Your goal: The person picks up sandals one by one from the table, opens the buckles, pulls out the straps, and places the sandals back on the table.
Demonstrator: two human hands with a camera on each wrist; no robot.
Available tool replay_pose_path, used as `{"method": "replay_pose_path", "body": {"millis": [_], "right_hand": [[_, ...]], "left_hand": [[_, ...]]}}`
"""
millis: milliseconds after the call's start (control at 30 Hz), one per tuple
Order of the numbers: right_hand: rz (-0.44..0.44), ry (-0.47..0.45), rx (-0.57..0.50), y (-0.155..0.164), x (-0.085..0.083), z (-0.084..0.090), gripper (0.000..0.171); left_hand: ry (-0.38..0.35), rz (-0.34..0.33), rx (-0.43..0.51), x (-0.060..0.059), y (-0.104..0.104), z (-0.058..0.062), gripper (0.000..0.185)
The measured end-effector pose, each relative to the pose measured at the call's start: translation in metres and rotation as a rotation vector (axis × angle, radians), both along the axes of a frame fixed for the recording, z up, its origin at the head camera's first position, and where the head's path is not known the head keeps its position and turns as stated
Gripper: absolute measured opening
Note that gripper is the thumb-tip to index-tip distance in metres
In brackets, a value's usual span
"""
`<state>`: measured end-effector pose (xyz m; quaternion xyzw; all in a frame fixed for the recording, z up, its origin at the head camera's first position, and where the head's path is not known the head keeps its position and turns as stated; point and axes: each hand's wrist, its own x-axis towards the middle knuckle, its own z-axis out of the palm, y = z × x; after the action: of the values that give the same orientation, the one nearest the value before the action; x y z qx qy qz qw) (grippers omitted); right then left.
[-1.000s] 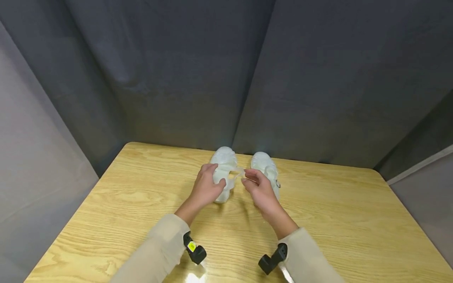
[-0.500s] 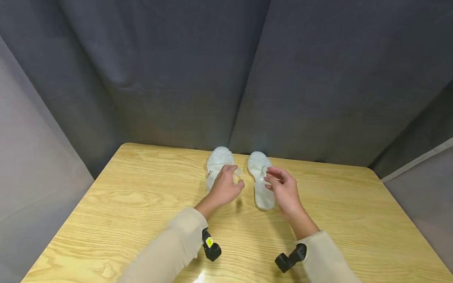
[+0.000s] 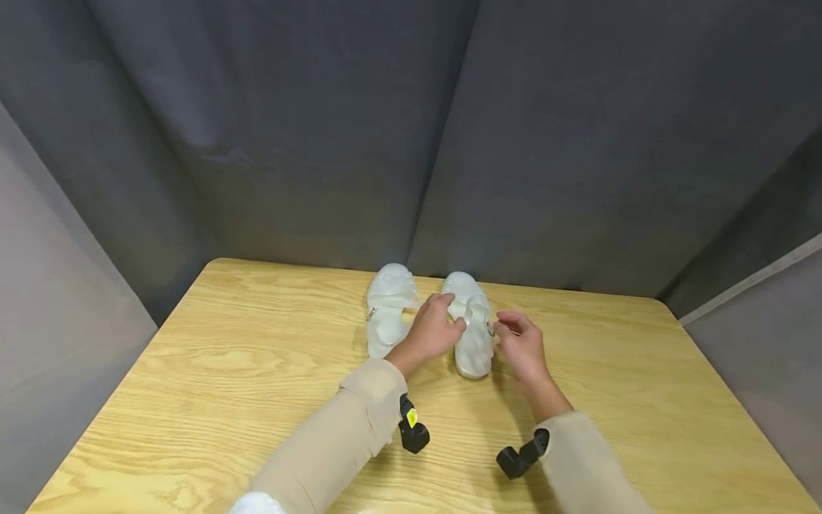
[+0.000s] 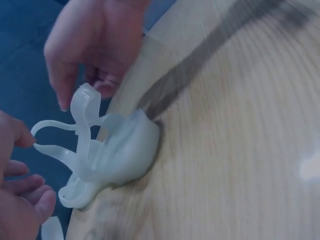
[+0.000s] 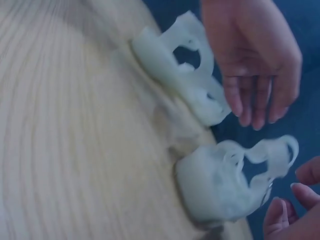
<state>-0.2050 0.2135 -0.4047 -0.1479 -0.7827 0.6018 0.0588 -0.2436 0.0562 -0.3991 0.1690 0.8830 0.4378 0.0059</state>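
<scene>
The left hand (image 3: 432, 330) and right hand (image 3: 523, 350) flank one sandal (image 3: 475, 346), thumbs and fingers apart; the table (image 3: 270, 343) presumably steadies it without their grip.

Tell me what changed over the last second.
The left hand moved right, from the left sandal to beside the right sandal. The right hand let go of the left sandal and moved to the right one's outer side. Both sandals stayed on the table.
</scene>
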Motion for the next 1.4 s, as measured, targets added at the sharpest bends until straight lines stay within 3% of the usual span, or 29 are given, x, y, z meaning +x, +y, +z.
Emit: {"method": "replay_pose_path", "body": {"millis": [300,800,1167,1400], "right_hand": [[0.036,-0.075,0.053,-0.006,-0.009,-0.022,0.035],[0.076,-0.110,0.025,-0.013,-0.007,-0.023,0.034],[0.109,-0.072,0.094,-0.014,0.007,-0.025,0.030],[0.131,-0.073,0.103,-0.009,0.025,-0.026,0.028]], "left_hand": [[-0.089,0.037,0.063,-0.013,0.012,-0.003,0.046],[-0.117,0.055,0.147,-0.010,0.004,-0.010,0.014],[-0.109,0.026,0.175,0.001,-0.005,-0.013,0.014],[-0.119,-0.071,0.172,0.012,-0.009,-0.014,0.015]]}}
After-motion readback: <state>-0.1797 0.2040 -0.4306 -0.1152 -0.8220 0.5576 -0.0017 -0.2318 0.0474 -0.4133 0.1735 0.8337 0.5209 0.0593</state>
